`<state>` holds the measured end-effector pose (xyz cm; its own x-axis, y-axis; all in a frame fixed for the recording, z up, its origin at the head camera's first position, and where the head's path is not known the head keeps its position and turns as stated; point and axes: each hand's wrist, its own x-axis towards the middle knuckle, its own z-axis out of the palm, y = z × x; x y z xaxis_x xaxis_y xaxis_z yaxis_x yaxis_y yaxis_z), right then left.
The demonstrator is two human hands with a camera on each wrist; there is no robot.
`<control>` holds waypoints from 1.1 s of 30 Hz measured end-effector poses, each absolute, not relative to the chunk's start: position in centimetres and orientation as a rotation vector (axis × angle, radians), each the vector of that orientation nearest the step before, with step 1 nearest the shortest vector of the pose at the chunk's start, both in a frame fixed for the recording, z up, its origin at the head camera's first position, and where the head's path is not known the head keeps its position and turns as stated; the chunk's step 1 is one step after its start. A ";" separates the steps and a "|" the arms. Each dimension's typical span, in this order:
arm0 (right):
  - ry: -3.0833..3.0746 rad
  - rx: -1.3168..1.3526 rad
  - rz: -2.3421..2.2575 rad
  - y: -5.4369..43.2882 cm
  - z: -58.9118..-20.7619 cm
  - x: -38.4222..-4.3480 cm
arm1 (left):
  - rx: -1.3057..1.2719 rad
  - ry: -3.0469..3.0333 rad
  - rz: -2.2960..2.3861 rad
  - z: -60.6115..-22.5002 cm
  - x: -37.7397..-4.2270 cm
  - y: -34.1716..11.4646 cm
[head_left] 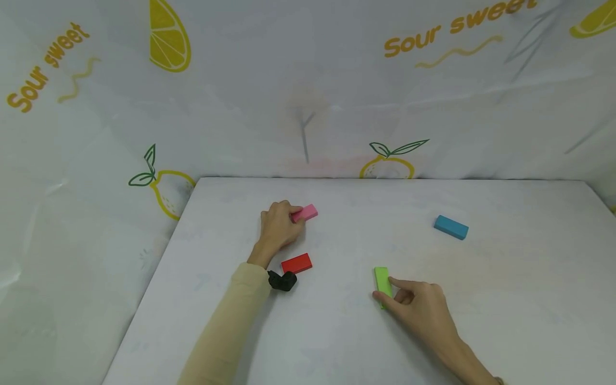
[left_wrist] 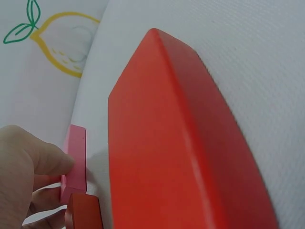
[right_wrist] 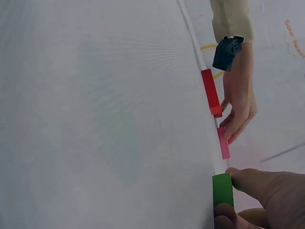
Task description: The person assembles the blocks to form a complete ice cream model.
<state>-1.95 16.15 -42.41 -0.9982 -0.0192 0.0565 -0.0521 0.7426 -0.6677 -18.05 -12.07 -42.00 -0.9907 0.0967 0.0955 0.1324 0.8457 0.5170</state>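
My left hand (head_left: 279, 227) pinches a pink block (head_left: 308, 212) near the far side of the table, thumb against its side in the left wrist view. A red block (head_left: 297, 263) lies just below that wrist and looms large in the left wrist view. Beside the pink one, a darker red block (left_wrist: 86, 212) shows there, partly cut off; the head view does not show it apart. Nearer the front, my right hand (head_left: 423, 310) grips a light green block (head_left: 382, 280) between thumb and fingers. Whether either held block touches the table is hard to tell.
A blue block (head_left: 451, 227) lies on the right part of the white table (head_left: 520, 299). A black wrist camera (head_left: 283, 280) juts from the left sleeve beside the red block. Behind the table's far edge hangs a white sheet (head_left: 240, 107) printed with lemons.
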 end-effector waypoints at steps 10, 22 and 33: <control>-2.752 0.132 1.241 15.6 -43.4 -1.9 | -0.214 -2.959 -0.996 -42.3 -18.2 -12.2; -2.715 0.032 1.388 14.5 -43.9 -2.2 | -0.385 -2.996 -1.067 -42.0 -18.0 -11.2; -2.684 -0.058 1.574 13.9 -44.4 -2.5 | -0.535 -3.053 -1.079 -41.6 -17.6 -10.4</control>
